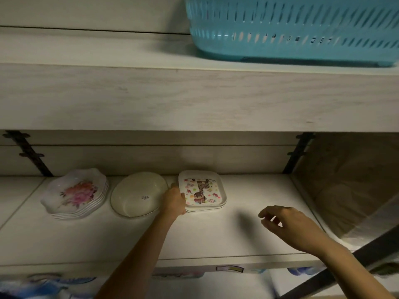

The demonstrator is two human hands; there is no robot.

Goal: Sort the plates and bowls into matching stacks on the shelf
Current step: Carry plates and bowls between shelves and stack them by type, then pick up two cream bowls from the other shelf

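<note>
Spanning the whole width of the view, a pale wood-grain upper shelf (194,98) hangs above both hands, and a light blue slotted plastic basket (291,29) sits on it, up and beyond the right hand. Below it runs the white lower shelf (216,238), the surface both arms reach over, with dark metal brackets (28,152) fixed to the back wall far to the left of the left hand and another behind the right hand.

On this lower shelf three groups of dishes stand in a row. Farthest left of the left hand (173,200) is a stack of scalloped plates with a pink flower print (75,193), several rims showing one above another. Just left of that hand lies a plain cream oval bowl (138,194) with a small dark mark inside, apart from the flower stack. Immediately right of the left hand sits a short stack of rounded square plates printed with cartoon figures (201,192); the left hand is curled against its near left edge, fingers wrapped along the rim in a hold.

The right hand (289,225) hovers above bare shelf well to the right of the cartoon stack, palm down, fingers loosely bent and spread, holding nothing. It casts a soft shadow on the shelf between itself and the stack.
</note>
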